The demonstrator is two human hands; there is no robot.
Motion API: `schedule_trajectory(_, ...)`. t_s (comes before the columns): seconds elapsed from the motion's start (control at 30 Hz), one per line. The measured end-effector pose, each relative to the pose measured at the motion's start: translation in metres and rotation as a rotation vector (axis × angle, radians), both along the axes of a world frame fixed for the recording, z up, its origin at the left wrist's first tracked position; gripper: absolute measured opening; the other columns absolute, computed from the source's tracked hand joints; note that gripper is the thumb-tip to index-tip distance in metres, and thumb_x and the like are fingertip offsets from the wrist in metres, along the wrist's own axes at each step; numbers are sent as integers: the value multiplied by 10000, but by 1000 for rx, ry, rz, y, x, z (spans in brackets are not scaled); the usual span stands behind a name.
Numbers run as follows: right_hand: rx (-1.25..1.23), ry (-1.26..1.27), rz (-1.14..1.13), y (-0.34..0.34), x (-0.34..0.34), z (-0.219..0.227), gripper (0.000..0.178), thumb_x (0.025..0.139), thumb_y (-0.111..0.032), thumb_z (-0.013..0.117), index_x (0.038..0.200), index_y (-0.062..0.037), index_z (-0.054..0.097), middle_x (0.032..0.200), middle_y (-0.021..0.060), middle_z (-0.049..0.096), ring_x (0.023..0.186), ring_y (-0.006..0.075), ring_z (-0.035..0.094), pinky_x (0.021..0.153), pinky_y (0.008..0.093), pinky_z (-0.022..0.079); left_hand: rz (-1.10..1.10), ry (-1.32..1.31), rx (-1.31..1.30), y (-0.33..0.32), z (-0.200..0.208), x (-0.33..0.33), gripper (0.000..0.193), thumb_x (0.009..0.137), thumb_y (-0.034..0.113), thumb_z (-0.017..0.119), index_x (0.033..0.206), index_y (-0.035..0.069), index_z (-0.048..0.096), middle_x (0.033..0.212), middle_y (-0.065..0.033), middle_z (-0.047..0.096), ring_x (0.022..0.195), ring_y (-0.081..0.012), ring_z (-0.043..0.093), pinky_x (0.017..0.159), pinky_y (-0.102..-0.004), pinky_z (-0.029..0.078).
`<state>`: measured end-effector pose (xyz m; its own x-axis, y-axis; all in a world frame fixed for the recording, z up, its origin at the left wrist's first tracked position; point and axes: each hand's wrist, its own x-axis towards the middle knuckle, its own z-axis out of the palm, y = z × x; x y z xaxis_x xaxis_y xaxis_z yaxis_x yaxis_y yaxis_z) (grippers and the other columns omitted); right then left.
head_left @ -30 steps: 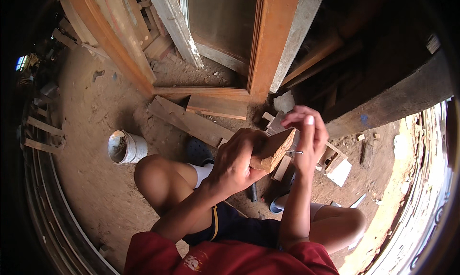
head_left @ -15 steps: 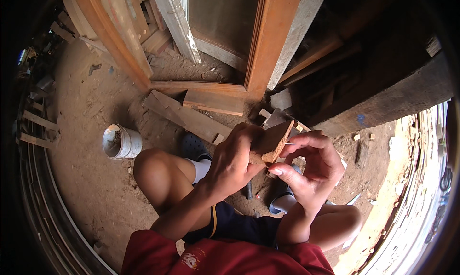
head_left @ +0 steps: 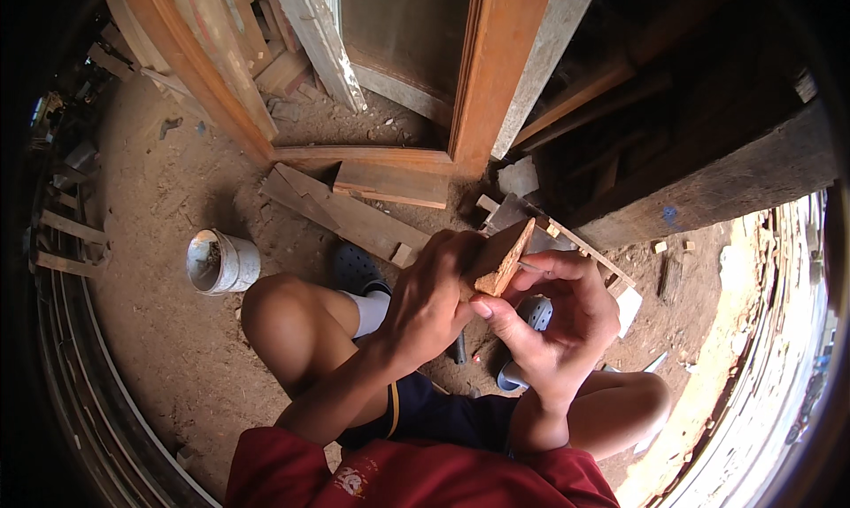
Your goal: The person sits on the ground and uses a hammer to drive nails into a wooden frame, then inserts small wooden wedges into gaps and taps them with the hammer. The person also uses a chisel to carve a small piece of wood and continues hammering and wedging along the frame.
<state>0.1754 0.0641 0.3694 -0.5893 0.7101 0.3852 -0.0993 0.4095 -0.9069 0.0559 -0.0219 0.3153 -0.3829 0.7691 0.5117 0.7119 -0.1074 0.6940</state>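
Observation:
My left hand (head_left: 431,287) is wrapped around a short reddish-brown piece of wood (head_left: 505,253), held tilted above my lap with its rough, pale end face turned to the right. My right hand (head_left: 567,309) is curled at that end. Its thumb presses the lower corner of the wood, and the index fingertip lies against its right side. A thin, nail-like sliver (head_left: 533,268) shows by that fingertip; whether it is stuck in the wood or pinched, I cannot tell. Below my hands, a dark tool handle (head_left: 459,349) stands out between my feet.
A white bucket (head_left: 237,264) stands at the left. Boards (head_left: 341,211) lie on the dirt ahead, before an orange-brown wooden frame (head_left: 474,92). A thick dark beam (head_left: 708,185) crosses the right. A low wooden stand (head_left: 593,247) with small offcuts is just beyond my right hand.
The wood has turned slightly, so its end face looks narrower. My right hand has shifted a little left, its fingers closer against the wood. My left hand keeps its grip.

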Motion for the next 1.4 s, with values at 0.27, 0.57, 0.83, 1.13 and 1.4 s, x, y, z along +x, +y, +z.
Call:
schedule_trajectory(0.27,-246,161,122,9,7,8,78,834,85,634,911,90,647,785,146,670,672,175,668,621,268,543,-52,7,91,0,1,-1,530,770,16,748,1164,11,393,976,-167,586,828,-291,638,665,-372,501)
schedule_trajectory(0.57,-226,152,14,16,5,3,40,833,92,645,869,85,630,770,137,676,668,155,665,605,242,540,-60,-64,88,-1,-6,3,589,684,9,737,1193,-5,440,1083,-219,562,938,-421,581,753,-466,498)
schedule_trajectory(0.83,-284,220,70,17,7,0,28,841,90,635,865,76,630,731,129,661,635,157,654,581,253,522,-95,-62,42,-5,-4,6,631,688,12,750,1220,-22,414,1134,-244,546,1011,-445,560,818,-483,485)
schedule_trajectory(1.13,-231,177,86,29,6,-13,18,845,83,629,862,76,631,760,127,665,644,160,656,590,248,523,-119,-188,-136,-2,9,3,503,817,105,675,1225,-24,410,1071,-254,568,961,-423,585,806,-455,478)
schedule_trajectory(1.4,-125,-4,-43,29,-2,-17,26,848,34,651,864,49,637,715,88,665,633,125,657,582,229,499,-55,-223,-169,0,3,4,433,855,113,634,1200,-20,409,1002,-259,577,885,-447,592,727,-465,482)
